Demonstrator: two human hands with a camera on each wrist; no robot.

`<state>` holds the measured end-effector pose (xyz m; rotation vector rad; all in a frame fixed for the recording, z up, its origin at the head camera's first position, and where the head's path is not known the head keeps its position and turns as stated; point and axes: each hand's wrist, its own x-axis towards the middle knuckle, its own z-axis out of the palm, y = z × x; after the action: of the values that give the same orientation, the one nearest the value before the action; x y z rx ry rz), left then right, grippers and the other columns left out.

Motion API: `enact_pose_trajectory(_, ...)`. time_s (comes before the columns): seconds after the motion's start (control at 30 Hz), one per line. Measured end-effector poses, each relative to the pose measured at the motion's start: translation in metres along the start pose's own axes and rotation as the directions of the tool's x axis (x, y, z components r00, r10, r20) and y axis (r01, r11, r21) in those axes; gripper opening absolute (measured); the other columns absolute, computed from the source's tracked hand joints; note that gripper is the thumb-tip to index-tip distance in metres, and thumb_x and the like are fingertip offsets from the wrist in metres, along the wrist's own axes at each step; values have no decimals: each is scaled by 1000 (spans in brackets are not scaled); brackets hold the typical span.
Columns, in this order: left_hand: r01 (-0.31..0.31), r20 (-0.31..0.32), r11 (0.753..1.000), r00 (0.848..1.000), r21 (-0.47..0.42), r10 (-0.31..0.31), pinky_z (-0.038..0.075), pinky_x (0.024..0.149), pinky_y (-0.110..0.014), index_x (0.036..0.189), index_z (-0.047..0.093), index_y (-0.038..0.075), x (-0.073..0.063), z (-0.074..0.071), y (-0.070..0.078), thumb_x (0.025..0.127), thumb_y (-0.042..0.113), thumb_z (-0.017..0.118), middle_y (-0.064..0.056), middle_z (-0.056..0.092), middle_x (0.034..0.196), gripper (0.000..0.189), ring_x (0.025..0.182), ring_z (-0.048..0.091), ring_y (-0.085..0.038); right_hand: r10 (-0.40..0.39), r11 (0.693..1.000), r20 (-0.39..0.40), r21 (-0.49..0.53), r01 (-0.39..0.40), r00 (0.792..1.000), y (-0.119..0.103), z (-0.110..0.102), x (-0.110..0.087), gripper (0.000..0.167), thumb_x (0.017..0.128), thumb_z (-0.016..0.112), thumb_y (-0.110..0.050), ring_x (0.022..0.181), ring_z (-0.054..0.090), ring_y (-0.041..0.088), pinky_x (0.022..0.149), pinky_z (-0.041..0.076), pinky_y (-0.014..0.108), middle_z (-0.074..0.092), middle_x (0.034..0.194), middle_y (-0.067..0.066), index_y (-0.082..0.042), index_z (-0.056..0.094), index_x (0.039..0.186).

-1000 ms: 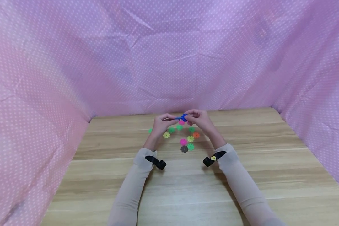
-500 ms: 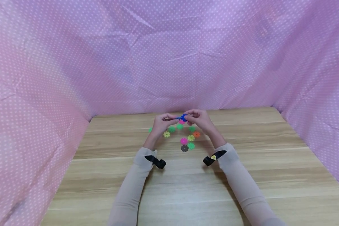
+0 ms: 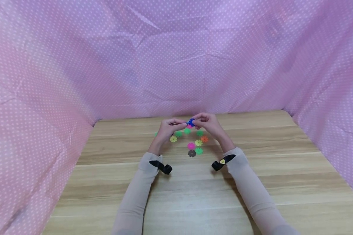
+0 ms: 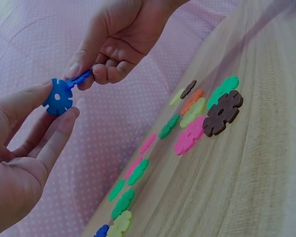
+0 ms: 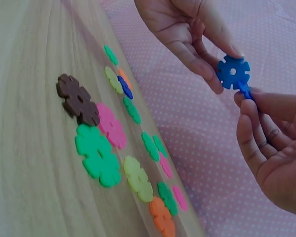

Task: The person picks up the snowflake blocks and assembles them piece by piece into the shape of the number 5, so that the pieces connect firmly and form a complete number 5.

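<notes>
My left hand [image 3: 166, 131] pinches a light blue snowflake disc [image 4: 64, 102] by its edge, between thumb and fingers. My right hand [image 3: 208, 125] pinches a darker blue snowflake disc [image 3: 191, 122], held over the far part of the table. In both wrist views the two discs meet at their notched rims, set crosswise to each other, and the darker disc [image 5: 245, 90] appears to sit in a slot of the light blue one [image 5: 227, 78]. Fingertips cover part of each disc. How deep the slots engage cannot be made out.
Several loose discs lie flat on the wooden table [image 3: 176, 195] below the hands, among them a brown disc [image 3: 192, 153], a pink disc [image 3: 191, 146], an orange disc [image 3: 204, 139] and a yellow disc [image 3: 173, 139]. A pink dotted cloth [image 3: 176, 65] hangs behind the table.
Both hands stay in nearly the same place. The left thumb and fingers have shifted slightly, so less of the light blue disc shows in the head view.
</notes>
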<state>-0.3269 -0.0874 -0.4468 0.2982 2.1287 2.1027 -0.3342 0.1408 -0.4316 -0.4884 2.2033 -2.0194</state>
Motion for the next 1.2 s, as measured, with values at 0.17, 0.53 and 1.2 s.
enact_pose_trajectory(0.17,-2,16,999,1000,36,2,57,85,-29,104,79,8,1,1,3,86,22,84,-1,79,104,23,94,71,-14,-21,1000,34,-12,22,999,1,-5,1,27,96,69,-4,69,65,8,72,59,26,73,80,-4,13,65,116)
enact_pose_trajectory(0.53,-89,49,995,995,45,86,58,81,-22,105,75,-2,2,6,-1,88,9,80,-4,79,103,21,89,72,-9,-42,999,62,-2,43,997,1,-7,2,23,94,70,0,66,65,8,69,59,27,75,80,-5,14,66,112)
enact_pose_trajectory(1.2,-98,28,988,995,117,96,57,86,-25,107,76,7,-2,0,5,90,20,80,-4,76,105,22,95,70,-13,14,998,70,-63,-10,997,-6,4,0,30,91,73,1,77,72,11,80,63,31,74,88,4,7,68,120)
